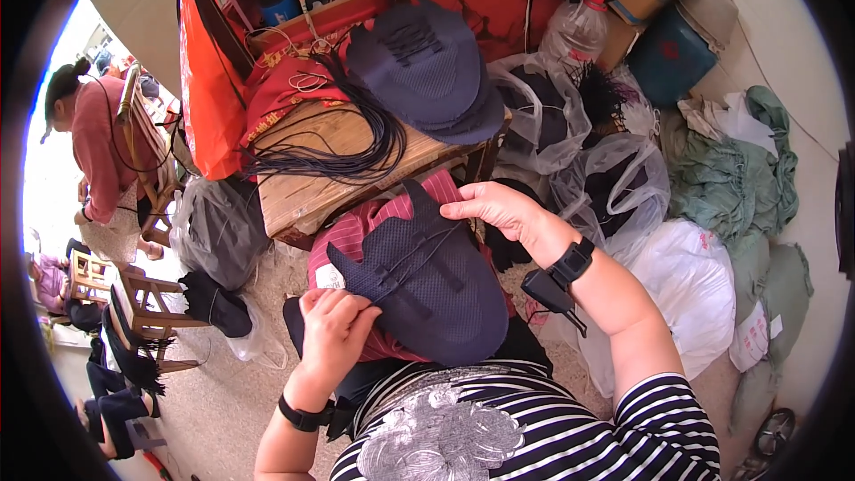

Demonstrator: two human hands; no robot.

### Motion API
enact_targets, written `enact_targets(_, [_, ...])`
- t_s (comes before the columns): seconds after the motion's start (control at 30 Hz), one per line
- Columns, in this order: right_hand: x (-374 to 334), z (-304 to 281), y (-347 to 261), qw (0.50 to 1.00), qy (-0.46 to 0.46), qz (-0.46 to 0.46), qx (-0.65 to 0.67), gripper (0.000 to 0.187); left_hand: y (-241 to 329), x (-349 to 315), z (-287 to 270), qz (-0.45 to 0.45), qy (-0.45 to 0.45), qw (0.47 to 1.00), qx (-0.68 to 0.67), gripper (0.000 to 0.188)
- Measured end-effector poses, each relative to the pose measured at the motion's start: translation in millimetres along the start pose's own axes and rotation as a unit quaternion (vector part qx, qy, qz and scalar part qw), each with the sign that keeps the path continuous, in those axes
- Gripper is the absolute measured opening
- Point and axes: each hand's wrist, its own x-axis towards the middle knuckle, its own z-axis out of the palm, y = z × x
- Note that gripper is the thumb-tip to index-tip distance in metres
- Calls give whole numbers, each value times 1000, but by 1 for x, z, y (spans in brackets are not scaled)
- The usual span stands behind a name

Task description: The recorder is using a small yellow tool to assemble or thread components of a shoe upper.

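Observation:
A dark navy mesh shoe upper [454, 316] lies spread flat over my lap, on a red striped cloth [435, 196]. A thin dark shoelace [420, 255] runs slantwise across it, between my two hands. My left hand [337, 325] is closed in a pinch at the upper's left edge, thumb and finger on the lace. At the far right edge my right hand [500, 210] pinches the upper between thumb and forefinger; whether the lace is also in those fingers cannot be made out.
Ahead, a wooden stool [307, 187] bears a bundle of dark laces [378, 138] and stacked navy uppers [419, 62]. Plastic bags [614, 183] and green cloth [735, 169] crowd the right side. A grey bag [218, 232] stands left. Another person [107, 142] is farther left.

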Motion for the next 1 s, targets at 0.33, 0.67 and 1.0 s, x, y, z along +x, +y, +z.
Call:
enact_targets(0.33, [-14,2,7,997,46,-57,-33,24,-139,-103,-53,-261,209,942,-23,14])
enact_targets(0.67, [-20,13,4,989,99,-92,-62,23,-205,-201,-76,-359,244,891,135,23])
enact_targets(1.0, [-58,57,-14,762,74,-434,-474,31,-179,-154,-33,-313,258,911,-71,19])
